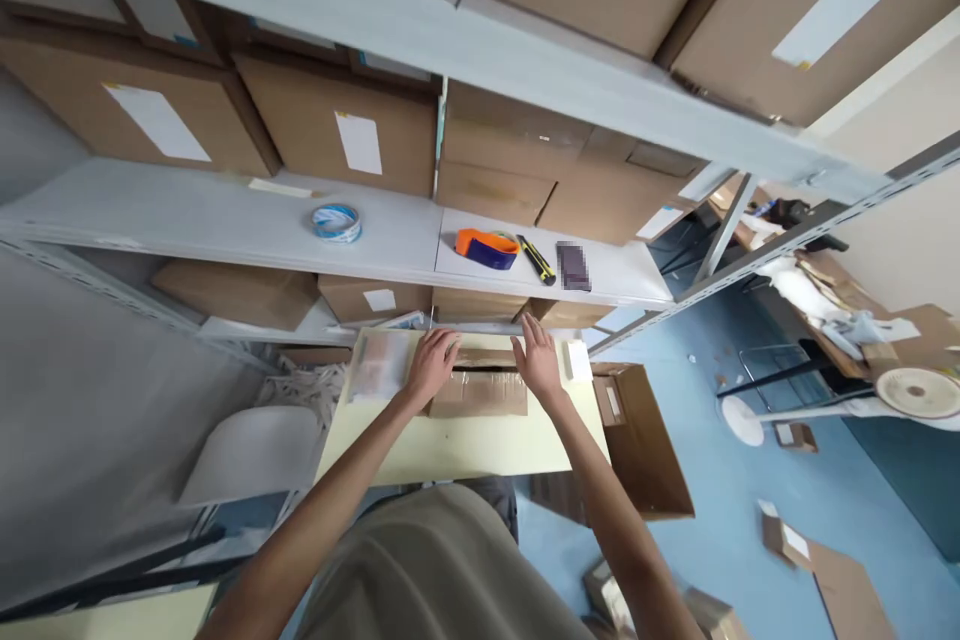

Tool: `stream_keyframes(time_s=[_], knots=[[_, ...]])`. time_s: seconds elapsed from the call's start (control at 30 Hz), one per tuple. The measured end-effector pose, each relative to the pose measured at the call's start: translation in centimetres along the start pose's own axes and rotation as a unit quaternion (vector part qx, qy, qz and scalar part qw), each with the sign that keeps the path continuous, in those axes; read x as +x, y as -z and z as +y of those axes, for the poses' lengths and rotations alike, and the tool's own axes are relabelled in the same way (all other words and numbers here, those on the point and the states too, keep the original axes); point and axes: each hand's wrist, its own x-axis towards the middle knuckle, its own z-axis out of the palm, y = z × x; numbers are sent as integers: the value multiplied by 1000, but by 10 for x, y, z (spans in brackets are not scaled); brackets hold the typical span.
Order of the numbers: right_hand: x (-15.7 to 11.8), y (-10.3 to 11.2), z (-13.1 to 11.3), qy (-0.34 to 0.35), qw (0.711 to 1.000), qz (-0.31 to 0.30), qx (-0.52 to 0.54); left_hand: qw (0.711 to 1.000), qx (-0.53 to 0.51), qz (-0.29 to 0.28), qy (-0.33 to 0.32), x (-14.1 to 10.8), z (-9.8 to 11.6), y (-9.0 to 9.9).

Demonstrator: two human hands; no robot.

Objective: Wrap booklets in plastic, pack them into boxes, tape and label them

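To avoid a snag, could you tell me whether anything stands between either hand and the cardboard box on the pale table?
Nothing visible stands between the left hand or right hand and the cardboard box.

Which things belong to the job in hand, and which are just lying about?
Apparently in use:
brown cardboard box between left hand and right hand
pale yellow table

Apparently lying about:
blue-and-white tape roll
orange-and-purple loop
yellow-and-black cutter
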Motion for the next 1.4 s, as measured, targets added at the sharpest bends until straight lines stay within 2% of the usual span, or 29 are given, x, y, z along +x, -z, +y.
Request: stream_keyframes(time_s=[0.13, 0.2, 0.27, 0.4, 0.5, 0.57, 0.67, 0.73, 0.77, 0.83, 0.9, 0.97, 1.03, 1.1, 1.17, 1.27, 1.4], knots=[[90, 45, -30, 61, 997, 40, -15, 996, -32, 69, -38, 65, 47, 34], [130, 57, -46, 76, 996, 22, -38, 992, -43, 107, -48, 89, 66, 46], [160, 61, -61, 73, 995, -18, -69, 989, -48, 133, -45, 104, 79, 54], [192, 53, -76, 42, 986, -113, -117, 985, -70, 149, -41, 107, 89, 59], [198, 49, -75, 13, 982, -142, -124, 986, -95, 136, -33, 94, 88, 58], [197, 49, -71, 5, 982, -151, -118, 987, -112, 117, -4, 81, 84, 56], [179, 44, -63, -20, 990, -135, -29, 983, -146, 88, 61, 52, 74, 54], [151, 34, -62, -55, 986, -102, 115, 976, -180, 69, 101, 27, 67, 52], [131, 27, -62, -73, 972, -87, 207, 971, -200, 60, 117, 13, 64, 50], [83, 10, -68, -98, 908, -74, 399, 961, -235, 50, 141, -15, 60, 48], [31, -6, -79, -119, 822, -84, 550, 955, -247, 48, 157, -42, 59, 45], [-15, -18, -93, -154, 754, -99, 631, 953, -246, 39, 174, -65, 59, 43], [-50, -23, -105, -194, 720, -104, 658, 951, -246, 23, 185, -83, 60, 41], [-71, -24, -114, -221, 715, -106, 655, 950, -247, 8, 189, -95, 62, 40], [-82, -22, -119, -231, 725, -108, 639, 952, -242, -1, 189, -103, 63, 40], [-89, -19, -123, -234, 752, -116, 605, 954, -226, -16, 198, -108, 65, 39], [-95, -16, -121, -225, 794, -139, 547, 954, -209, -89, 196, -105, 62, 44]])
